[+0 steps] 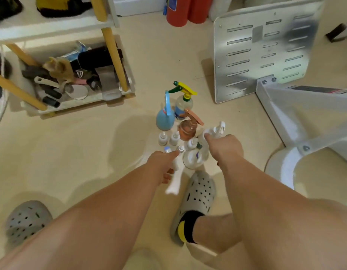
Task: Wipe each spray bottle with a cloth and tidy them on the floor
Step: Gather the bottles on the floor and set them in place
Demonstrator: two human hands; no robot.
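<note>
Three tall trigger sprayers stand at the back of a tight group on the floor (141, 55), seen from the head camera: a blue bottle (165, 120), a clear bottle with a yellow and green trigger (183, 103) and a copper-coloured bottle (188, 131). Just in front stand two small white bottles (162, 138), with a round white bottle (191, 159) nearest the person's feet. They are probably bunched like this so each can be reached from one crouch and returned to the same patch once wiped.

The right hand (224, 148) reaches down from above and grasps a white trigger bottle (215, 131) at the right edge of the group. Its fingers are wrapped near the sprayer head and the forefinger lies along the top, a hold that suits lifting the bottle clear of its neighbours. Whether the bottle's base touches the floor is hidden.

The left hand (163, 165) hovers low at the front of the group, forefinger pointing toward the smallest bottles. Its other fingers curl on what looks like a white cloth (173, 184), which hangs blurred beneath the palm, kept ready for wiping.

Both forearms stretch forward and down over a grey clog (198, 193).
</note>
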